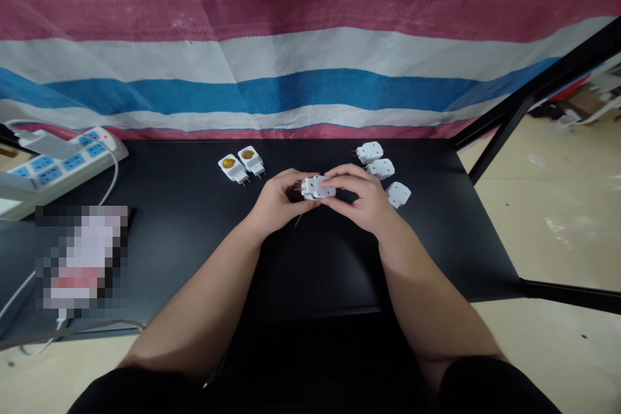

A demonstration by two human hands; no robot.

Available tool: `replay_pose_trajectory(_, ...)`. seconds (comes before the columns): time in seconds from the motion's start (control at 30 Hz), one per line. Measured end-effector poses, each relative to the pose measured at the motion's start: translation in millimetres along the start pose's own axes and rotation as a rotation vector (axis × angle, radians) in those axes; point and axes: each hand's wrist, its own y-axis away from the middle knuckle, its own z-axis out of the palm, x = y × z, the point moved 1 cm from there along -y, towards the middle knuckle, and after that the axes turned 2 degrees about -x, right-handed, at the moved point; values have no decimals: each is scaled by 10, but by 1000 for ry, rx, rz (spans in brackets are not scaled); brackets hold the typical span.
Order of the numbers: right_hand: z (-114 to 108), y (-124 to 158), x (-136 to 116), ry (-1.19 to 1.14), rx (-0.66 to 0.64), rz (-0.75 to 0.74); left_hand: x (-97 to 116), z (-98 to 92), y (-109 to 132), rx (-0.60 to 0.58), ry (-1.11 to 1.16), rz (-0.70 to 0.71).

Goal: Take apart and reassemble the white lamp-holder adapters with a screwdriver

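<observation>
Between both hands, above the middle of the black table, is a white plug adapter (pixel 318 187) with its metal prongs pointing left. My left hand (pixel 281 199) is closed around its prong end, thumb below and fingers above. My right hand (pixel 359 195) grips the other end with thumb and fingers. Under the left thumb shows a thin, dark, stick-like piece (pixel 299 219), mostly hidden. To the right lie three similar white adapters (pixel 380 169). Left of centre, two white plug-in units with round yellow centres (pixel 229 162) rest side by side, prongs toward me.
A white power strip (pixel 72 162) with blue sockets and plugged-in chargers lies at the left. Nearer me is a blurred-out phone-like device (pixel 87 259) with a white cable. A striped sheet (pixel 310 90) hangs behind the black table (pixel 194 226); a black metal frame (pixel 533 97) stands right.
</observation>
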Motion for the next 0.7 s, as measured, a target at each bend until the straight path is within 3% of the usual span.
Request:
replay_pose_trajectory(0.3,25,8,53,-24,-25,55,-19,21,20,24,2,-34)
replay_pose_trajectory(0.53,41,16,96,-183,9,144,-98,68,19,15,294,-69)
replay_pose_trajectory(0.7,55,4,78,-249,13,164,-90,74,-19,18,345,-53)
